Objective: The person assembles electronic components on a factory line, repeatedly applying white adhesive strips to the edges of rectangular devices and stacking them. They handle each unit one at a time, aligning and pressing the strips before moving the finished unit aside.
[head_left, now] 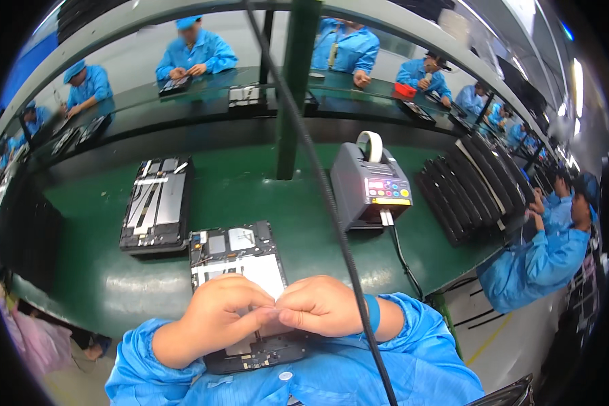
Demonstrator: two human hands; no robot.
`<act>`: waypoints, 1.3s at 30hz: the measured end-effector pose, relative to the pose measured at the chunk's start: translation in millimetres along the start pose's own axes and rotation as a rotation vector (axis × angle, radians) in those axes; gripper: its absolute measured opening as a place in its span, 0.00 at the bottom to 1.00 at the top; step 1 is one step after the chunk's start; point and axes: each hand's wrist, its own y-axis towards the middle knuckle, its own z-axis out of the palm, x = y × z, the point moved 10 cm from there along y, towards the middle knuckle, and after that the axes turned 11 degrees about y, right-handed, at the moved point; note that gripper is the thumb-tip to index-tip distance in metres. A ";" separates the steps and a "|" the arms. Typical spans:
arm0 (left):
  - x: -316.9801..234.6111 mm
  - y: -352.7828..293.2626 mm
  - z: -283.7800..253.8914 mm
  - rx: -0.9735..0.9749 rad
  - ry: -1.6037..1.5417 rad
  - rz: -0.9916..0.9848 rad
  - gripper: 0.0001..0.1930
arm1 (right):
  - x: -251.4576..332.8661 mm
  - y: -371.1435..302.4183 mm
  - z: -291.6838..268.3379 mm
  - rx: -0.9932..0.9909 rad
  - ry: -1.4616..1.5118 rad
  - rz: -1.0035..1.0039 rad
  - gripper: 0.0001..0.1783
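An opened tablet-like device (264, 265) lies in front of me, showing black frame, silver panels and a circuit board at its near end. Above its middle, my left hand (220, 314) and my right hand (325, 306) meet with thumbs and fingertips pinched together. What lies between the fingertips is too small and covered to name. A blue band (371, 312) circles my right wrist. To the left rests a stack of similar opened devices (157, 203), white strips across the top one.
A grey tape dispenser (370, 186) with a roll on top stands beyond my right hand, its cable (404, 260) running to the table edge. Black casings (470, 186) stand in a row at right. A green post (296, 101) and dark cable (321, 176) cross the view. Co-workers sit around.
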 end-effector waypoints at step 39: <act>113.2 -56.9 -68.0 -0.227 0.622 -0.080 0.08 | -66.0 174.4 36.6 0.114 -0.608 -0.096 0.13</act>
